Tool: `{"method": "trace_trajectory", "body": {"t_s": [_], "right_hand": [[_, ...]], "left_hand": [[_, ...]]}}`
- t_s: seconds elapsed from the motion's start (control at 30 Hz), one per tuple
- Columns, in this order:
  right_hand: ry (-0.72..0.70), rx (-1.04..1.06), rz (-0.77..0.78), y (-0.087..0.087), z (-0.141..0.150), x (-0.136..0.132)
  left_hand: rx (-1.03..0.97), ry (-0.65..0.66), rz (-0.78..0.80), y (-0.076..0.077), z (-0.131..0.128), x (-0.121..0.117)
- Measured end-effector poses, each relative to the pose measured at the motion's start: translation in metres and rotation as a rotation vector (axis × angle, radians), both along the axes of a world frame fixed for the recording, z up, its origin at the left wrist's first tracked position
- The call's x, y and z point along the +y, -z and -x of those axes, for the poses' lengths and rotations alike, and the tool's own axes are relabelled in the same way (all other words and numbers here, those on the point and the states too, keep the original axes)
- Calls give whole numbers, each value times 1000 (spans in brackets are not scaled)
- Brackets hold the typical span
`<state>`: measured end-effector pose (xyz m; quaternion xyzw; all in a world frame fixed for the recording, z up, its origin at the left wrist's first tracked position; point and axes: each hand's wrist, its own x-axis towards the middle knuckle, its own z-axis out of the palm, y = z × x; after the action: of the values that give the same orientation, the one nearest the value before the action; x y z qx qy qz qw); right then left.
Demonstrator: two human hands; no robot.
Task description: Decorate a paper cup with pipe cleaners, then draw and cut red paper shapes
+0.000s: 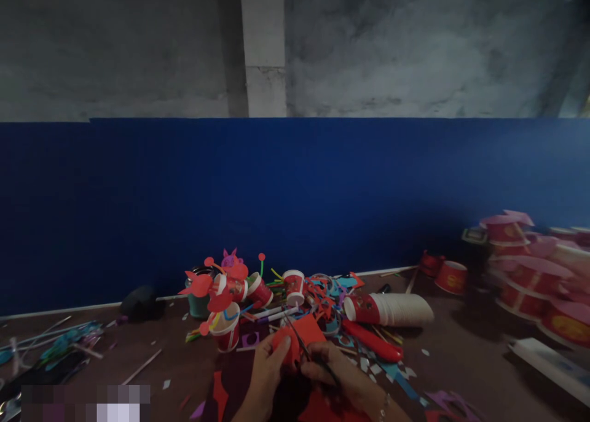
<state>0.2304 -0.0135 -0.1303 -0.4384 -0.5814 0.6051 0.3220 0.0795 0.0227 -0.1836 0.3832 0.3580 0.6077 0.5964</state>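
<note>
My left hand (267, 367) is closed on a piece of red paper (302, 335), pinching it between thumb and fingers low in the middle of the view. My right hand (329, 363) is closed on a pair of scissors (302, 345), whose thin dark blades reach up and left across the red paper. Both hands hover close together over the brown table (461, 360), just in front of a heap of paper scraps and cups. More red paper lies beneath my wrists.
Red paper cups with paper cut-outs and straws (230, 293) stand behind my hands. A sleeve of stacked cups (389, 309) lies on its side at right, with a red tube (373, 342) beside it. Stacked red bowls (530, 274) fill the far right. A blue wall panel (295, 195) backs the table.
</note>
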Motion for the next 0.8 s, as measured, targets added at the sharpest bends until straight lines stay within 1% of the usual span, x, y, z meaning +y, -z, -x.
{"method": "trace_trajectory", "body": {"t_s": [0.2,0.37,0.53,0.67,0.8], "right_hand": [[5,-21,-44,0,1,2],[41,-34,-18,3,1,4],[-5,-38,-40,0,-1,2],[4,-64,-32,-3,-1,-1],[20,-50,-34,-1,0,0]], "left_hand": [[3,-14,21,2,0,1],[-18,-48,15,0,2,0],[-23,-46,24,-2,1,0],[-9,-51,28,-4,0,-1],[-5,-63,39,-4,0,0]]}}
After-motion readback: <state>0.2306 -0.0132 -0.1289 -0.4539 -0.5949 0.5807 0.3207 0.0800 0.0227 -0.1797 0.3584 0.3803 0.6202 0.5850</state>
